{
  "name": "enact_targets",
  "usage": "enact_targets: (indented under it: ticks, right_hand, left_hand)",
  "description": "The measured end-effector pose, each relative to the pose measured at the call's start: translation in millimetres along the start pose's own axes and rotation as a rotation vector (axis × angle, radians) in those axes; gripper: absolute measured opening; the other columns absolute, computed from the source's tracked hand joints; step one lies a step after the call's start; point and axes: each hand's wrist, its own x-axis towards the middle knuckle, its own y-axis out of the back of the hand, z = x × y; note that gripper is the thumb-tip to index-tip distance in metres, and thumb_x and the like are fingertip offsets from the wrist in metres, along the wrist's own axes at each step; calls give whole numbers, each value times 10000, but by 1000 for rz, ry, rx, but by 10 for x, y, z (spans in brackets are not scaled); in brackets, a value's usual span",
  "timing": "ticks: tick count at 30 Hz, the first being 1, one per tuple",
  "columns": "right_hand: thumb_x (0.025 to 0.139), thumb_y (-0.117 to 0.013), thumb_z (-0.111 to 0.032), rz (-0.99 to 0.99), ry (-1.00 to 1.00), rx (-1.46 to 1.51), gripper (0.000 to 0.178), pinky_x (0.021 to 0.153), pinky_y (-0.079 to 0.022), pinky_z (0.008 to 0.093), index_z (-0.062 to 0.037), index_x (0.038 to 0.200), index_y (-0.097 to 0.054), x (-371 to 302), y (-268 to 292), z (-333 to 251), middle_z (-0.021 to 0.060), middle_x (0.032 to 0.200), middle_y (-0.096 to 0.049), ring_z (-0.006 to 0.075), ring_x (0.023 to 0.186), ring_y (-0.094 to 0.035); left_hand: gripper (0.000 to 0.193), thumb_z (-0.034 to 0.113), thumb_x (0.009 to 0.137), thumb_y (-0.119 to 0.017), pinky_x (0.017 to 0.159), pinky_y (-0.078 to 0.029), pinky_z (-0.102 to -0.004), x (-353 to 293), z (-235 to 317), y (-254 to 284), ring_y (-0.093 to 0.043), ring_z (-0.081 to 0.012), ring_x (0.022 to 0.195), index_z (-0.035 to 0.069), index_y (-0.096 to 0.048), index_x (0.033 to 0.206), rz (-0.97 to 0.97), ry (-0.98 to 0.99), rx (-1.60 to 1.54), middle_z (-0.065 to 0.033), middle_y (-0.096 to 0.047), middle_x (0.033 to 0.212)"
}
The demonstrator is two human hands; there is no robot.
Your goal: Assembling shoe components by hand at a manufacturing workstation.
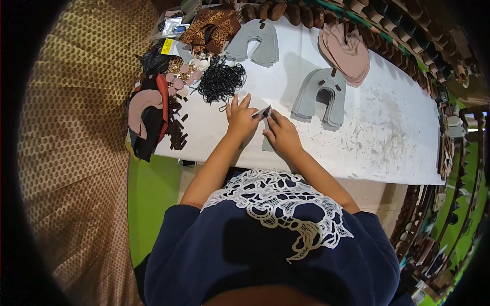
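A small grey cut piece, probably leather or fabric, (pixel 267 145) is between my hands over the near part of the white table. My left hand (pixel 241 120) pinches its left side with the thumb, the other fingers raised and spread. The fingers of my right hand (pixel 283 134) are closed on its other side, close to a dark patch at the folded peak. My hands cover much of the piece. Just beyond my left hand lies a heap of black beaded strands (pixel 220 80). To the right, a stack of grey U-shaped pieces (pixel 317 97) has small dark tabs on top.
Another grey stack (pixel 253 43) and a pink stack (pixel 344 53) lie farther back on the white table (pixel 367 148). At left are dark brown strips (pixel 177 125), pink discs (pixel 178 83) and a curved pink piece (pixel 142 109). Brown shoe forms (pixel 293 14) line the far edge.
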Motion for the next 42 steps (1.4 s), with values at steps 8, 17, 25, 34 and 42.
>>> enact_targets:
  ticks: [8,17,25,34,42]
  right_hand:
    - [791,-632,-273,39,23,-41,439,872,-425,409,-1,1129,-563,-53,-53,48,175,1253,-477,323,1060,-505]
    - [806,-590,-350,25,29,-186,480,846,-406,372,-81,1202,-543,-41,-69,23,109,1264,-476,252,1076,-472]
    - [817,-583,-341,27,28,-179,474,851,-405,392,-87,1214,-536,-40,-115,15,119,1273,-471,266,1080,-474]
    - [828,-573,-335,21,9,-191,464,861,-396,389,-83,1216,-533,-53,-88,8,116,1283,-463,258,1087,-472]
    - [834,-569,-336,9,-21,-190,455,891,-372,417,-91,1215,-534,-74,-83,31,126,1296,-445,284,1131,-436]
  left_hand:
    - [196,231,711,-681,1046,-157,-554,-55,16,-27,-259,-359,1310,160,-717,891,99,-35,-41,-86,-443,1355]
    - [243,322,755,-654,1050,-133,-525,-38,-26,-14,-256,-363,1312,153,-715,918,88,-77,-78,-78,-457,1350]
    - [445,423,901,-430,1057,-122,-508,435,-340,-37,-214,-355,1340,86,-721,904,-54,36,-364,-91,-421,1387]
    - [136,282,677,-723,1010,-170,-586,659,-121,267,-204,-410,1326,306,-733,811,-277,-172,46,-63,-406,1400]
    - [126,289,657,-722,1033,-54,-647,692,100,426,-143,-397,1361,285,-737,782,-426,-230,234,-43,-394,1412]
